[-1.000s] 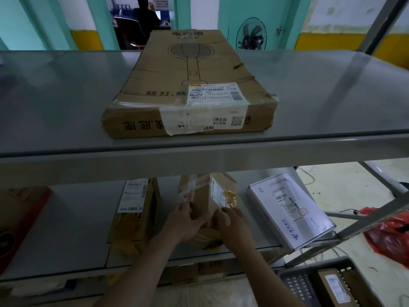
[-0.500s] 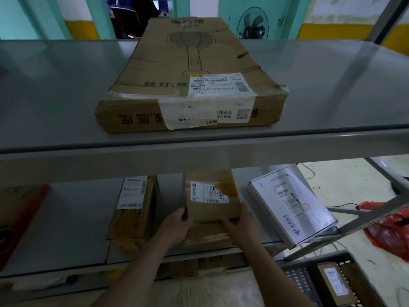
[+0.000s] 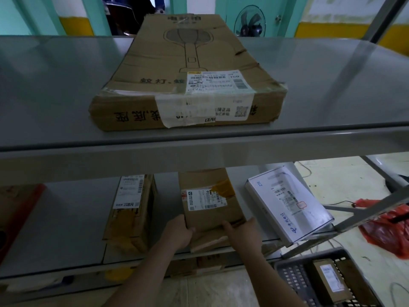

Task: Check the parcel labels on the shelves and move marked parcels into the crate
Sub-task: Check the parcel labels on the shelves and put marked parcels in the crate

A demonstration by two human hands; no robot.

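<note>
A small brown parcel point(image 3: 212, 207) with a white shipping label and yellow tape lies label up on the lower shelf point(image 3: 73, 220). My left hand point(image 3: 178, 231) grips its near left corner and my right hand point(image 3: 242, 232) grips its near right edge. Left of it lies a taller brown parcel point(image 3: 130, 209) with a white label. To the right a white ZTE box point(image 3: 287, 203) with a label and blue handwriting tilts over the shelf edge. A large flat carton point(image 3: 188, 85) with a label sits on the upper shelf point(image 3: 332, 89). The dark crate point(image 3: 294, 282) at bottom right holds one brown parcel point(image 3: 330, 282).
A reddish box point(image 3: 20, 209) sits at the far left of the lower shelf. Grey shelf braces point(image 3: 365, 216) run diagonally on the right. A red plastic bag point(image 3: 387, 229) lies on the floor. More cartons sit below the lower shelf. A fan point(image 3: 250, 22) stands behind.
The small brown parcel was held upright and turned in both hands; it now lies flat on the lower shelf with its label facing up, both hands at its near end.
</note>
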